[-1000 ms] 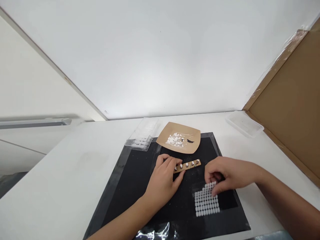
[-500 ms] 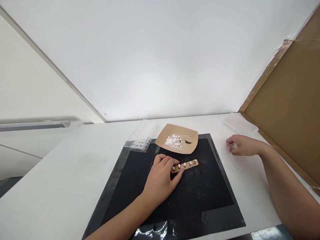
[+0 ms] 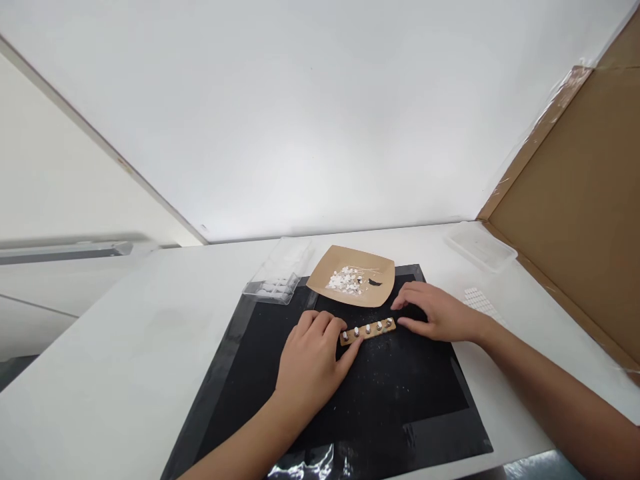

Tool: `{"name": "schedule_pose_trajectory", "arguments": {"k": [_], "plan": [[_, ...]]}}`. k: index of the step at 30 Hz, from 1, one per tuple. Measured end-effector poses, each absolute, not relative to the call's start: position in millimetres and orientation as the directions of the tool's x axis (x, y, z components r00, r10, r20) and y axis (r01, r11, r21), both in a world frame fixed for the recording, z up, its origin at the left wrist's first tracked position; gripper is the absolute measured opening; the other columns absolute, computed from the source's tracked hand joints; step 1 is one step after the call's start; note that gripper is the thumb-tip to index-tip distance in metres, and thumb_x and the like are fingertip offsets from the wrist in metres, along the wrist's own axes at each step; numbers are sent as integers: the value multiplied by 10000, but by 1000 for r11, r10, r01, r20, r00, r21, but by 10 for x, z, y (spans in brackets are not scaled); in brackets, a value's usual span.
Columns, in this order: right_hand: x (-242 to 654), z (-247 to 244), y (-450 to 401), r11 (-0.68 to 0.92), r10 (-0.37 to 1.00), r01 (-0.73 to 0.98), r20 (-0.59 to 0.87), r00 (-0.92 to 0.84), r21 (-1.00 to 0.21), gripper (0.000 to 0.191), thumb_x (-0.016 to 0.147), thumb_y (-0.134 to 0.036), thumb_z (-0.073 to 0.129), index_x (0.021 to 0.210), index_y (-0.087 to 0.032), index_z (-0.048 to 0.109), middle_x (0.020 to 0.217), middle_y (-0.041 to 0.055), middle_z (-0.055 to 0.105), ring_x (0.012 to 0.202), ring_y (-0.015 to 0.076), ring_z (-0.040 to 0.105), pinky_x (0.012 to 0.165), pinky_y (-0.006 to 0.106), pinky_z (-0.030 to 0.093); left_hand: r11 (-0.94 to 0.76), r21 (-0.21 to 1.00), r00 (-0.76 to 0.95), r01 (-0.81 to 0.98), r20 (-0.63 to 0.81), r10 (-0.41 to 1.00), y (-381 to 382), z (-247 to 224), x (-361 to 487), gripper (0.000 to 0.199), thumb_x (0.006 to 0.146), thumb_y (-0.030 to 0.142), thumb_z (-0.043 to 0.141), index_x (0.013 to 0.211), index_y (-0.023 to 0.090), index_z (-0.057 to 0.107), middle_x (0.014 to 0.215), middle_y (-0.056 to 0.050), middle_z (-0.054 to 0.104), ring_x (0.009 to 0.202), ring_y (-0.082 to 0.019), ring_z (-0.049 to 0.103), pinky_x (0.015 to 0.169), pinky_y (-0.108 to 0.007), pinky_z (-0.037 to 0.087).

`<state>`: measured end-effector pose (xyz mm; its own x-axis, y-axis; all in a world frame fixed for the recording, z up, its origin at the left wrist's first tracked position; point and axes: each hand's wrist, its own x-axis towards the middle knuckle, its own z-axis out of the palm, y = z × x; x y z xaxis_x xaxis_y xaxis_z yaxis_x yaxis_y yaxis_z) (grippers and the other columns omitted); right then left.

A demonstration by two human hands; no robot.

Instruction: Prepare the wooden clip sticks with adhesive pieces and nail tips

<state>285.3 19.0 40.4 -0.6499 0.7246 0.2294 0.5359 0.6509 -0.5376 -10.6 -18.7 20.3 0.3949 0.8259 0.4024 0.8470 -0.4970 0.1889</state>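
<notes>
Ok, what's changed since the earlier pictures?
The right hand moved the sheet of white pieces rightward off the black mat onto the table, let it go, and came back, open, near the right end of the brown strip. The left hand stayed on the strip; the tan tray stayed put.

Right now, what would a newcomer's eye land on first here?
Probably the tan strip with its row of five white-topped knobs, on the black mat: the left hand grips its left part and the right hand is at its right end, thumb and fingers apart. Next, the tan plate just behind, with a heap of white bits on it. Then the big cardboard panel at far right.
</notes>
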Motion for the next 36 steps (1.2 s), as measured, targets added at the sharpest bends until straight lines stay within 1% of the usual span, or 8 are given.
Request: {"name": "schedule_pose_trajectory", "arguments": {"k": [4,8,13,17,23,29,33,36], "plan": [[2688,257,161,629,727,506,217,-651,-591,197,985,-312,729,1159,-229,694,1099,70,708,1039,240,644,909,388,537,-472,176,395,864,347,851,-194,204,-120,218,980,374,677,849,201,676,830,-60,670,855,-267,582,752,-381,475],[2660,150,205,616,747,479,272,-606,-625,82,990,-305,732,1004,-224,734,999,47,713,956,213,660,859,354,528,-458,202,386,866,313,868,-204,189,-115,243,1001,364,641,823,202,675,809,-53,678,817,-245,580,727,-359,467],[2667,114,233,622,755,496,295,-586,-606,110,981,-311,745,929,-215,739,937,40,715,887,202,663,799,335,509,-456,225,379,861,312,871,-223,206,-105,245,1012,345,616,826,205,691,821,-52,695,841,-237,602,717,-339,466],[2680,106,242,606,760,476,289,-582,-637,166,985,-355,740,899,-213,738,919,42,708,887,200,667,792,321,512,-451,235,372,861,312,874,-225,210,-106,231,1022,299,583,847,203,699,829,-48,700,845,-232,608,710,-335,464],[2677,109,236,577,771,457,267,-578,-677,192,968,-383,763,907,-201,748,938,45,679,904,201,652,806,327,523,-467,236,374,853,349,859,-213,201,-111,199,1015,271,585,862,212,698,827,-46,704,829,-234,610,713,-339,464],[2676,104,244,540,791,443,251,-558,-716,213,950,-404,787,887,-202,766,939,44,696,880,195,664,837,342,524,-464,221,371,858,359,857,-215,209,-110,146,984,256,616,861,214,681,813,-39,704,798,-226,625,695,-330,460],[2700,107,262,532,782,449,212,-586,-718,218,912,-435,826,953,-225,782,957,28,714,913,197,672,892,354,512,-411,237,336,880,301,892,-236,217,-109,110,981,243,601,902,217,673,818,-25,699,742,-202,662,665,-311,449],[2703,131,252,515,792,477,182,-583,-712,315,863,-434,875,1074,-229,763,996,23,726,917,198,675,916,369,501,-384,239,317,892,276,907,-249,225,-108,108,983,240,595,904,221,667,812,-18,701,727,-199,681,645,-304,440]]}}
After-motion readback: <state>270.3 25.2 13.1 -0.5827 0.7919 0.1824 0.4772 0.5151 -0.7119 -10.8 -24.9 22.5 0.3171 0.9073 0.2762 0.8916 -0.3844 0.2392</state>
